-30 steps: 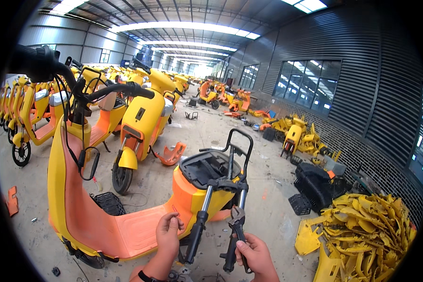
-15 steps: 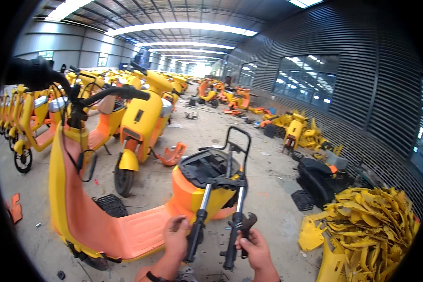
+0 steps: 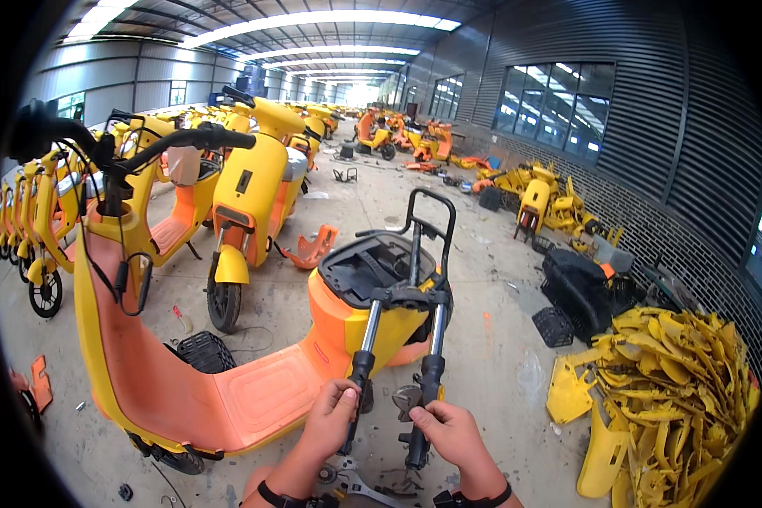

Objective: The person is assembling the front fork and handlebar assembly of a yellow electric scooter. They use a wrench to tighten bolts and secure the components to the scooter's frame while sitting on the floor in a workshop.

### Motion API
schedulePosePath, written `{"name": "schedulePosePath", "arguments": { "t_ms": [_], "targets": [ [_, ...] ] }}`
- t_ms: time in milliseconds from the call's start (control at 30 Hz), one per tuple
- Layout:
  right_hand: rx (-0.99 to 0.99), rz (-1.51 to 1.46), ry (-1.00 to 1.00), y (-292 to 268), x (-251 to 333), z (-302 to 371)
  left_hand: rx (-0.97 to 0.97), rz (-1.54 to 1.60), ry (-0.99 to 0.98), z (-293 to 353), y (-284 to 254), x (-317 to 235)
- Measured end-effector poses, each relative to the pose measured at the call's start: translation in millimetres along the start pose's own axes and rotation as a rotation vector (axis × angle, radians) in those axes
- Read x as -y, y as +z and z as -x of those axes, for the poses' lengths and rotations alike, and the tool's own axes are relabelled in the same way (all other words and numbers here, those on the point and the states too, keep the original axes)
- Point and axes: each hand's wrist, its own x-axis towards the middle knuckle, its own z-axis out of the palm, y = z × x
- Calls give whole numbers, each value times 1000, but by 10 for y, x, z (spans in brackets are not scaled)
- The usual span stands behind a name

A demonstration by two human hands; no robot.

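A black and silver front fork leans against the back of a yellow and orange scooter body, its two legs pointing toward me. My left hand is closed, fingertips pinched together against the outer side of the left leg; what they hold, if anything, is hidden. In my right hand is a dark adjustable wrench. Its jaws sit between the two legs, near the lower part of the right one. Below my hands, a silver wrench lies among small parts on the floor.
Yellow scooters stand in rows on the left. To the right rises a heap of yellow plastic panels, with black parts behind it. An orange panel and a black basket lie beyond the scooter body.
My right hand has turned the wrench from upright beside the right leg to tilted left, between the legs. My left hand has moved up and right, against the left leg.
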Motion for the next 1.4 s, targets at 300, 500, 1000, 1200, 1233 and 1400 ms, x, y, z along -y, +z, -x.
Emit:
{"name": "schedulePosePath", "arguments": {
  "t_ms": [300, 500, 1000, 1200, 1233, 1400],
  "targets": [
    [-16, 460, -106, -45, 232, 91, 176, -269, -59, 143, 243, -49],
    [-94, 356, -173, -41, 179, 126, 90, -162, -13, 104, 442, -46],
    [-145, 459, -220, 19, 206, 50, 100, -223, -45, 84, 315, -75],
    [-140, 433, -232, 0, 212, 75, 118, -234, -42, 26, 282, -1],
    [-136, 432, -222, -3, 225, 91, 124, -227, -34, 13, 285, -8],
    [-124, 408, -210, -14, 211, 151, 181, -230, -53, 47, 316, -118]
  ]
}}
